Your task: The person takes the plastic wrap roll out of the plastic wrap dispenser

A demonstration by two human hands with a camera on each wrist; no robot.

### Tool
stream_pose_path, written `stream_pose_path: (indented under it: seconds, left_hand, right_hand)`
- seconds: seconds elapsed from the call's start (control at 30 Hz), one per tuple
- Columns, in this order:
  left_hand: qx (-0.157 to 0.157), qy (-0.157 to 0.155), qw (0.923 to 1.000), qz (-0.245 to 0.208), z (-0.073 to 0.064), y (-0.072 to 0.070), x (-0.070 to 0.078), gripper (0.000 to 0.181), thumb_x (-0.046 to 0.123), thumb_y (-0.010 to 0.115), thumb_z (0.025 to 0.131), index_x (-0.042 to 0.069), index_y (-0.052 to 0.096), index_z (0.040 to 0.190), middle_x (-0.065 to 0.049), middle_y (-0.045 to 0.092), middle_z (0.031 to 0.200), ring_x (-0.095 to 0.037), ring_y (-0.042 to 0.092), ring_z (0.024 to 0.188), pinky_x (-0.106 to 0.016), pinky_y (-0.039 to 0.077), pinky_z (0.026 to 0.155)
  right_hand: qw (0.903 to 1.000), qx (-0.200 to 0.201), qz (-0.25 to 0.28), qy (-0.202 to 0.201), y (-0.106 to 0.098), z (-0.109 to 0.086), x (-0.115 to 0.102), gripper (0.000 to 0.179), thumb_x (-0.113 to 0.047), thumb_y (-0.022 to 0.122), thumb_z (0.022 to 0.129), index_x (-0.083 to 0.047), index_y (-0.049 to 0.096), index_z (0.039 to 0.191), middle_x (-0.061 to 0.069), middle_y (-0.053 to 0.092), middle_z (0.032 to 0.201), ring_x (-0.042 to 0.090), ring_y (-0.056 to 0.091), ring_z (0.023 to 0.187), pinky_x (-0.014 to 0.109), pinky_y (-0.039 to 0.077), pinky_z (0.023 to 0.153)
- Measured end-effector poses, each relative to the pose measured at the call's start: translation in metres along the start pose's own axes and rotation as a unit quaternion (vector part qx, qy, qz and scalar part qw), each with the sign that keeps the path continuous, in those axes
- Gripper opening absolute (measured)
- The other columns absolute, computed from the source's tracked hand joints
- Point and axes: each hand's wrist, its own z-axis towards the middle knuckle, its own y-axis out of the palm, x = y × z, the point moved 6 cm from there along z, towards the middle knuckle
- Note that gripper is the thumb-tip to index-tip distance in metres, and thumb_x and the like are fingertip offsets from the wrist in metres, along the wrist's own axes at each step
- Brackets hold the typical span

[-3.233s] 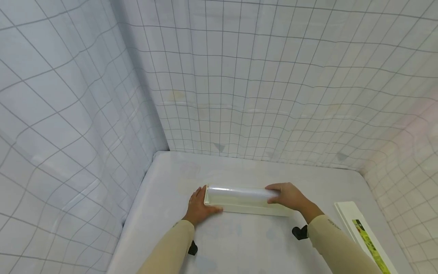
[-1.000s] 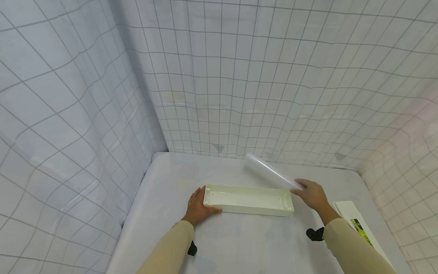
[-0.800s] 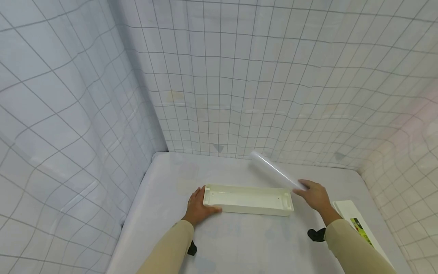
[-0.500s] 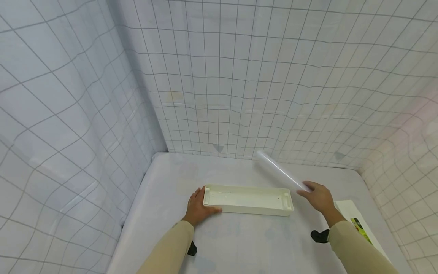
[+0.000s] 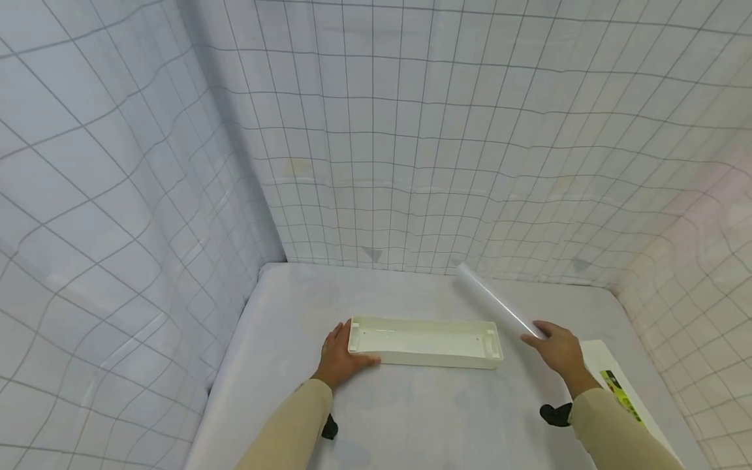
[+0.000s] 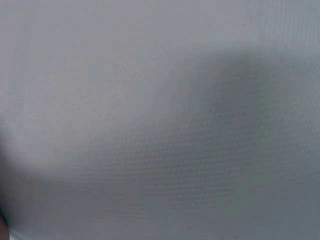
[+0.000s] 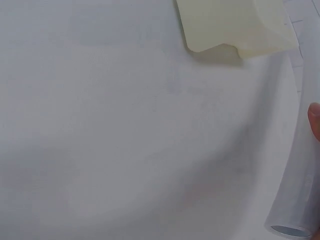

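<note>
A long, shallow cream plastic box sits on the white-covered table, its inside bare. At the box's left end, my left hand grips it, thumb along the front wall and fingers at the end. My right hand holds the near end of a roll of plastic wrap, which slants away to the far left, behind the box's right end. In the right wrist view the thumb lies on the roll, whose hollow end shows. The left wrist view shows mostly blurred cloth.
A long white lid with a green picture label lies at the right, partly behind my right forearm. Gridded white cloth walls enclose the table at the back and sides.
My right hand has lifted the roll of plastic wrap out of the box and carried it right, tilting it. Lately it has drifted further right and nearer me. My left hand has stayed put.
</note>
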Motion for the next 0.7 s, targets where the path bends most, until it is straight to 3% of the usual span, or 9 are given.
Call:
stream_pose_path:
  seconds: [0.33, 0.7]
  left_hand:
    - [0.004, 0.008, 0.9999, -0.009, -0.002, -0.001, 0.001, 0.117, 0.052, 0.095, 0.063, 0.014, 0.037, 0.157, -0.013, 0.047, 0.158, -0.04, 0.027, 0.154, -0.064, 0.019, 0.124]
    - [0.005, 0.007, 0.9999, -0.014, -0.001, 0.0, -0.001, 0.117, 0.054, 0.094, 0.063, 0.016, 0.037, 0.158, -0.012, 0.045, 0.158, -0.04, 0.026, 0.154, -0.066, 0.02, 0.123]
  right_hand:
    - [0.9967, 0.025, 0.031, 0.071, 0.005, -0.006, 0.022, 0.074, -0.042, 0.065, 0.098, 0.007, 0.043, 0.148, 0.036, 0.045, 0.149, 0.055, 0.05, 0.13, 0.064, 0.05, 0.099]
    - [0.9925, 0.037, 0.048, 0.106, 0.002, -0.012, 0.035, 0.075, -0.042, 0.064, 0.099, 0.008, 0.04, 0.15, 0.037, 0.044, 0.149, 0.053, 0.053, 0.124, 0.061, 0.054, 0.09]
